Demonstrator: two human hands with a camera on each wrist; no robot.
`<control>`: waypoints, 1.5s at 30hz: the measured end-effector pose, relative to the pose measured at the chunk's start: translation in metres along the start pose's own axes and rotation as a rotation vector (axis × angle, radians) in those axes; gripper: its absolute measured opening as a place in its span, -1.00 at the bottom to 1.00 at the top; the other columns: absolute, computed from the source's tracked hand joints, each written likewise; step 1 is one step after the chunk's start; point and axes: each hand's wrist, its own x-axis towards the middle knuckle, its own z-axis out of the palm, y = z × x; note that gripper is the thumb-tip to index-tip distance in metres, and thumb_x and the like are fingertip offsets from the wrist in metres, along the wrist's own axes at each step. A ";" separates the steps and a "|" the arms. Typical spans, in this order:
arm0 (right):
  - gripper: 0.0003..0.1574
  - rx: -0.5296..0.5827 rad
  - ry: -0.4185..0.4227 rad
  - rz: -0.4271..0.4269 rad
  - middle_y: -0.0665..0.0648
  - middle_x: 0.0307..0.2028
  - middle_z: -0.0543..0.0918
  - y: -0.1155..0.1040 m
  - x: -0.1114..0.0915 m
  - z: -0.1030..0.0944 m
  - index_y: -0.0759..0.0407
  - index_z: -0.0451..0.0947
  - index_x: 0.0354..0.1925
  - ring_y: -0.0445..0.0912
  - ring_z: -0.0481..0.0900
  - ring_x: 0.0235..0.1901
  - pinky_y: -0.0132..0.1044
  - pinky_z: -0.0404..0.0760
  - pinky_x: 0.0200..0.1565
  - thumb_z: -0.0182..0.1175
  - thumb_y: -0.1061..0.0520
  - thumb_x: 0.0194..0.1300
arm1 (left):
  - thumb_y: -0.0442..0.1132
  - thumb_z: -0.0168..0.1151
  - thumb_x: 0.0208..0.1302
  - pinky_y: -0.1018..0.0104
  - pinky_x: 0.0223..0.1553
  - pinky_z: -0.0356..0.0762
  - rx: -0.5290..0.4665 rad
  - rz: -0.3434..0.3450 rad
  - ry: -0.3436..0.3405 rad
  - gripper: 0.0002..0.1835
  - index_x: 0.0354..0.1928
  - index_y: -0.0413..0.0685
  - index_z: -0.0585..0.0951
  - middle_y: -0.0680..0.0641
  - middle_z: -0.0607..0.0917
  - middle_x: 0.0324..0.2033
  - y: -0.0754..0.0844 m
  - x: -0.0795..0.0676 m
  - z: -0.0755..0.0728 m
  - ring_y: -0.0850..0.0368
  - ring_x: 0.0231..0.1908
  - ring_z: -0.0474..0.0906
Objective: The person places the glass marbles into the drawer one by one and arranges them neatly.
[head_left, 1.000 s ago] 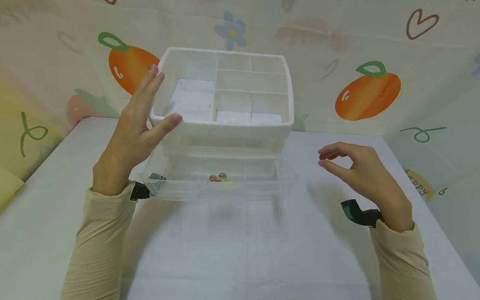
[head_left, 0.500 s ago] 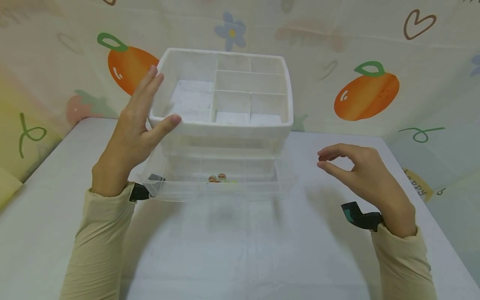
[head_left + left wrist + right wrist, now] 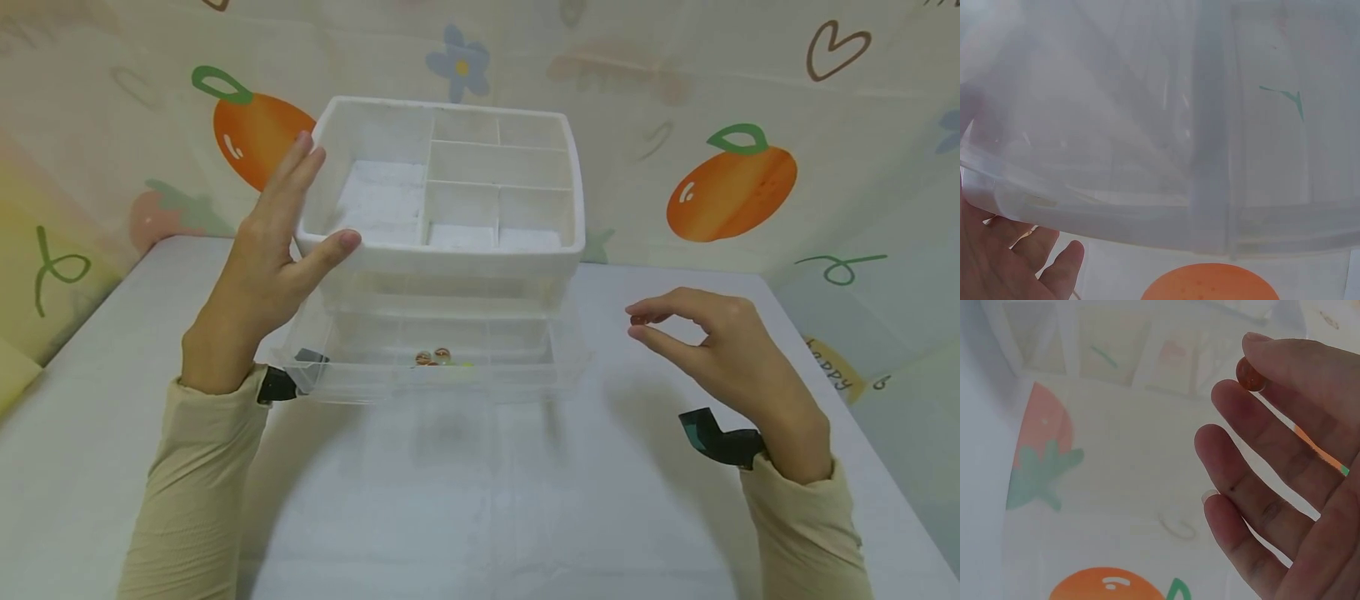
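My left hand (image 3: pixel 258 258) rests against the left side of a white plastic organizer box (image 3: pixel 465 262), fingers straight along its side and thumb lying on the front rim. The box's top tray has several compartments. A clear drawer (image 3: pixel 525 377) is pulled out below it, with several small round marbles (image 3: pixel 442 356) near its middle. To the right of the box, my right hand (image 3: pixel 712 354) is raised over the table and pinches a small reddish-brown marble (image 3: pixel 1250 375) between thumb and index finger. Its other fingers are spread loosely in the right wrist view.
A white cloth covers the table (image 3: pixel 450 500). Behind stands a cream curtain (image 3: pixel 630 50) printed with oranges, flowers and hearts. Black wrist cameras sit at both cuffs; the left camera (image 3: pixel 277 385) is close beside the drawer's left front corner.
My right hand has drifted slightly left with the marble still pinched. The left hand stays on the box, and the drawer and its marbles keep their place.
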 end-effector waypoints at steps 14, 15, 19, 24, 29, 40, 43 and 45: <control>-0.72 0.028 0.018 -0.042 -0.10 -0.28 0.77 -0.016 0.005 -0.002 0.08 0.72 -0.20 -0.38 0.62 -0.19 -0.69 0.48 -0.15 0.44 0.32 0.09 | 0.16 0.19 0.36 0.10 0.56 -0.10 0.001 0.010 0.012 -0.15 0.55 0.01 0.13 0.08 0.02 0.57 0.000 0.000 -0.002 0.15 0.56 -0.06; -0.72 0.029 0.021 -0.048 -0.09 -0.28 0.77 -0.017 0.006 -0.002 0.08 0.72 -0.20 -0.38 0.62 -0.19 -0.69 0.47 -0.14 0.44 0.32 0.09 | 0.16 0.19 0.37 0.10 0.56 -0.10 0.001 0.012 0.013 -0.15 0.55 0.01 0.13 0.08 0.02 0.57 0.000 0.000 -0.002 0.15 0.56 -0.05; -0.67 0.040 0.037 -0.081 -0.08 -0.28 0.77 -0.022 0.009 -0.004 0.07 0.72 -0.18 -0.34 0.63 -0.20 -0.70 0.47 -0.11 0.46 0.34 0.05 | 0.16 0.20 0.36 0.13 0.56 -0.10 -0.008 0.015 0.016 -0.15 0.55 0.01 0.13 0.08 0.03 0.57 0.000 0.000 -0.002 0.16 0.56 -0.05; -0.60 0.075 0.070 -0.129 -0.06 -0.27 0.77 -0.028 0.013 -0.006 0.07 0.72 -0.17 -0.38 0.62 -0.19 -0.69 0.47 -0.07 0.48 0.37 -0.01 | 0.16 0.19 0.36 0.13 0.56 -0.10 -0.009 0.012 0.013 -0.15 0.55 0.01 0.13 0.08 0.02 0.57 0.000 0.000 -0.002 0.17 0.56 -0.06; -0.59 0.111 0.083 -0.170 -0.06 -0.28 0.77 -0.035 0.018 -0.007 0.08 0.72 -0.18 -0.40 0.61 -0.18 -0.66 0.48 -0.03 0.48 0.39 -0.03 | 0.16 0.19 0.37 0.12 0.56 -0.10 -0.006 0.002 0.006 -0.15 0.55 0.01 0.12 0.09 0.01 0.58 0.000 0.001 -0.002 0.17 0.56 -0.06; -0.64 0.103 0.007 -0.203 -0.03 -0.23 0.76 -0.051 0.029 -0.011 0.16 0.71 -0.15 -0.29 0.63 -0.11 -0.62 0.48 -0.16 0.48 0.32 0.02 | 0.16 0.18 0.37 0.12 0.56 -0.10 -0.006 0.000 0.000 -0.15 0.55 0.00 0.12 0.08 0.01 0.58 -0.001 0.002 -0.001 0.17 0.56 -0.07; -0.64 0.130 -0.006 -0.230 -0.03 -0.23 0.76 -0.054 0.032 -0.010 0.16 0.71 -0.15 -0.29 0.62 -0.13 -0.62 0.49 -0.17 0.47 0.33 0.02 | 0.15 0.19 0.37 0.10 0.57 -0.11 -0.007 -0.010 -0.007 -0.15 0.56 0.02 0.11 0.10 0.00 0.58 0.000 0.001 -0.001 0.18 0.56 -0.08; -0.72 0.147 -0.005 -0.254 -0.03 -0.24 0.76 -0.055 0.034 -0.009 0.16 0.71 -0.15 -0.28 0.62 -0.14 -0.61 0.49 -0.15 0.45 0.26 0.11 | 0.15 0.19 0.37 0.09 0.57 -0.12 -0.010 -0.015 -0.010 -0.15 0.56 0.04 0.10 0.11 0.00 0.58 0.000 0.001 -0.001 0.19 0.56 -0.08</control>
